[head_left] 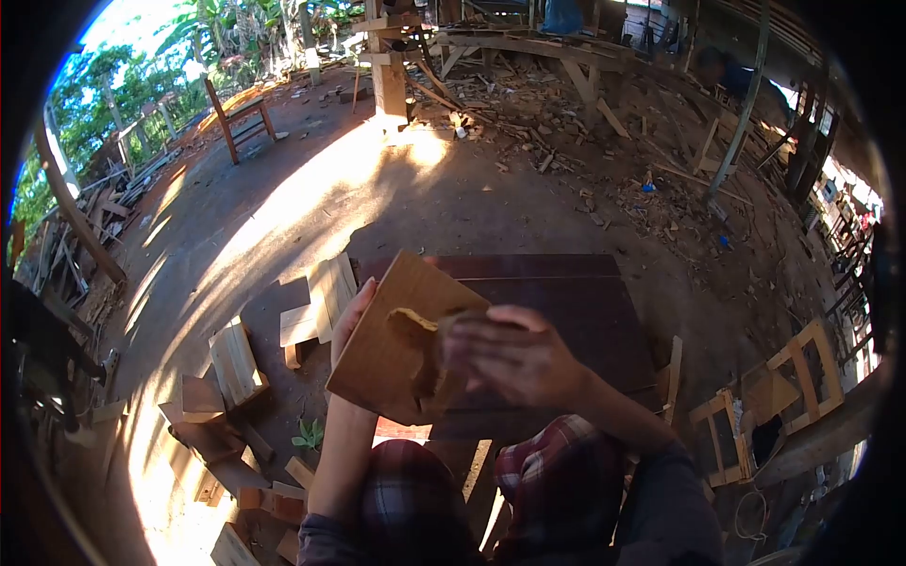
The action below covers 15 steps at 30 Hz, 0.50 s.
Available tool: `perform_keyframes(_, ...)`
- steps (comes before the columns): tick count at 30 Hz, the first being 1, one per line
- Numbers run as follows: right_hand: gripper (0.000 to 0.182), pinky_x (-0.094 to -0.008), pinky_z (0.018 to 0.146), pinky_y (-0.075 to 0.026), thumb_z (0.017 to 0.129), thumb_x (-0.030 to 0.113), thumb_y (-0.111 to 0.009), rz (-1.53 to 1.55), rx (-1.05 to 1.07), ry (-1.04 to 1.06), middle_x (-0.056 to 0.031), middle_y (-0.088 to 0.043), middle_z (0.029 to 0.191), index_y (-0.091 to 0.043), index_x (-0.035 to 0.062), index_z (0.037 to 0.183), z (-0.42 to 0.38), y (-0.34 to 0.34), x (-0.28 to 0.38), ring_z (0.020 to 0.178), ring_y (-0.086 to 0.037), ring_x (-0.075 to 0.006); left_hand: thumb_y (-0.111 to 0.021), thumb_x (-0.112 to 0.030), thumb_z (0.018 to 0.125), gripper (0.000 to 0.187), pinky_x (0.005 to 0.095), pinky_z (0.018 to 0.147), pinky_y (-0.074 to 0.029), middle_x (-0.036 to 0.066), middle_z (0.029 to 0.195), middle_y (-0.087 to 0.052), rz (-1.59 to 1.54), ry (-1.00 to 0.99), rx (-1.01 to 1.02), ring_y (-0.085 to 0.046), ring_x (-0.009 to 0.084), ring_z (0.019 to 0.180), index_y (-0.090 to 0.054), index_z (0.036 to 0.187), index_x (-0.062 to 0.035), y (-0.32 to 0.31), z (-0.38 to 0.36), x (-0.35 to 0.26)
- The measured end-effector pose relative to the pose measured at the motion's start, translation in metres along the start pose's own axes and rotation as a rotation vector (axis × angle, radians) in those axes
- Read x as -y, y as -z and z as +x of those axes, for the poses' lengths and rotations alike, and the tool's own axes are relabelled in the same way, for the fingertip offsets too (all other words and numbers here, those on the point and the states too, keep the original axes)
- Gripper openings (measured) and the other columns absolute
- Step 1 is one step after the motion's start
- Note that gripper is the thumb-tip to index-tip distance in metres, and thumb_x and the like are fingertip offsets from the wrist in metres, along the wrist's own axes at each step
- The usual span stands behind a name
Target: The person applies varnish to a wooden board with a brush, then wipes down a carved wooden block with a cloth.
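Note:
A square brown wooden piece (377, 349) is tilted above a dark wooden table (557, 292). My left hand (351, 325) grips its left edge from behind, fingers partly hidden. Against the right part of its face is my right hand (510, 354), closed and somewhat blurred by motion; whatever it holds is hard to make out. Around the fingers, the face of the piece shows an irregular dark patch with a bright yellowish edge at the top. My knees, in plaid cloth, are just below the piece.
Wooden blocks and boxes (236, 363) lie on the ground at the left. Wooden frames (797, 377) stand at the right. A chair (241, 123) is at the back left, a post (388, 85) at the back, and scrap wood is scattered behind the table.

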State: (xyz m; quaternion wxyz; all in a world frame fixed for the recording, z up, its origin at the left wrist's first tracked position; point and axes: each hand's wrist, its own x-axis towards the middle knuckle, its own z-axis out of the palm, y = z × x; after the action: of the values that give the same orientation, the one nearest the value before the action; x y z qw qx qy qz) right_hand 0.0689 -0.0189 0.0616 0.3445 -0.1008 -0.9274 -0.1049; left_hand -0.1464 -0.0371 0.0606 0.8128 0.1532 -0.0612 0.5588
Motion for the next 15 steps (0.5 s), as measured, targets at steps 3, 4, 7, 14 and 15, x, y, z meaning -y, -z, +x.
perform_keyframes(3,0.031,-0.0332,0.102,-0.035,0.077,0.027,-0.07,0.113,-0.01,0.128,0.0014,-0.065,0.116,-0.068,0.0126,0.104,0.005,0.001,0.01,0.113,-0.059,-0.01,-0.038,-0.035,0.099,0.049,0.0433,0.091,-0.05,0.021,0.124,-0.057,0.011,-0.001,-0.002,-0.059,0.0328,0.109,-0.05,0.126,0.0034,-0.003,0.0,0.0)
perform_keyframes(4,0.03,-0.0327,0.102,-0.035,0.077,0.027,-0.07,0.058,-0.021,0.075,0.0007,-0.065,0.116,-0.068,0.0126,0.103,0.005,-0.002,-0.002,0.113,-0.059,-0.0105,-0.038,-0.035,0.099,0.049,0.0431,0.091,-0.05,0.021,0.124,-0.057,0.018,0.0,-0.006,-0.059,0.0327,0.109,-0.05,0.126,0.0035,-0.003,-0.001,-0.001)
perform_keyframes(7,0.027,-0.0319,0.103,-0.034,0.077,0.026,-0.071,-0.107,0.018,-0.005,-0.0005,-0.066,0.114,-0.068,0.0121,0.1,0.003,0.002,-0.006,0.112,-0.06,-0.0124,-0.039,-0.035,0.098,0.049,0.0429,0.092,-0.05,0.021,0.124,-0.057,-0.009,0.059,-0.027,-0.059,0.0323,0.109,-0.05,0.126,0.0033,0.005,-0.001,-0.001)
perform_keyframes(14,0.028,-0.0338,0.102,-0.035,0.076,0.024,-0.072,0.017,-0.013,-0.055,-0.0011,-0.067,0.113,-0.07,0.0108,0.101,0.004,-0.014,-0.026,0.111,-0.06,-0.0134,-0.043,-0.035,0.097,0.044,0.0379,0.085,-0.053,0.017,0.112,-0.064,0.158,-0.028,-0.149,-0.063,0.0265,0.1,-0.057,0.119,-0.0002,0.016,-0.001,-0.005)
perform_keyframes(15,0.03,-0.034,0.102,-0.035,0.077,0.023,-0.072,-0.034,-0.02,-0.055,-0.002,-0.067,0.113,-0.069,0.0108,0.104,0.005,-0.01,-0.025,0.111,-0.06,-0.0131,-0.043,-0.036,0.097,0.044,0.038,0.085,-0.053,0.017,0.113,-0.063,0.146,-0.02,-0.145,-0.063,0.0264,0.1,-0.057,0.119,-0.0004,0.018,0.0,-0.006)
